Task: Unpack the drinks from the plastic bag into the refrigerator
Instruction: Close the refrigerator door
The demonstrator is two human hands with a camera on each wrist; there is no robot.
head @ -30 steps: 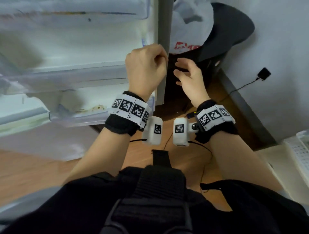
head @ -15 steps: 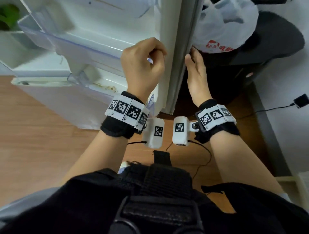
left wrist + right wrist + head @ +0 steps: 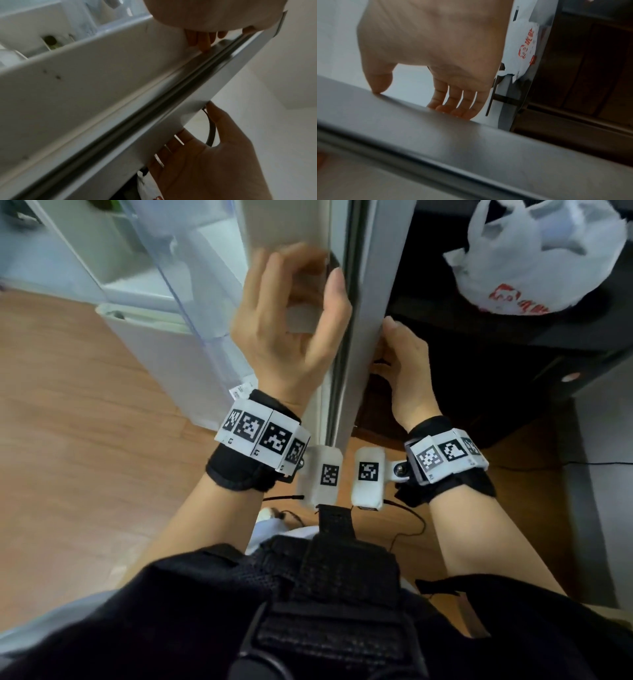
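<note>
The refrigerator door (image 3: 363, 302) stands open, edge-on between my hands. My left hand (image 3: 308, 278) is on its inner side, fingers loosely bent, fingertips (image 3: 202, 40) touching the white liner. My right hand (image 3: 394, 344) lies on the outer face with straight fingers (image 3: 453, 108) and the thumb at the door's edge. Neither hand holds a drink. The white plastic bag (image 3: 537, 258) with red print sits knotted on a black seat at the upper right, away from both hands; the right wrist view shows the bag (image 3: 523, 51) behind my hand. Its contents are hidden.
A clear door bin (image 3: 178, 268) juts from the door's inner side. The white fridge body (image 3: 144, 313) stands at the upper left over wooden floor (image 3: 68, 440). A black seat (image 3: 513, 354) and a cable (image 3: 599, 463) lie to the right by the wall.
The door has swung to stand edge-on between my hands. My left hand has loosened from a fist onto the liner, and my right hand has slid down the outer face.
</note>
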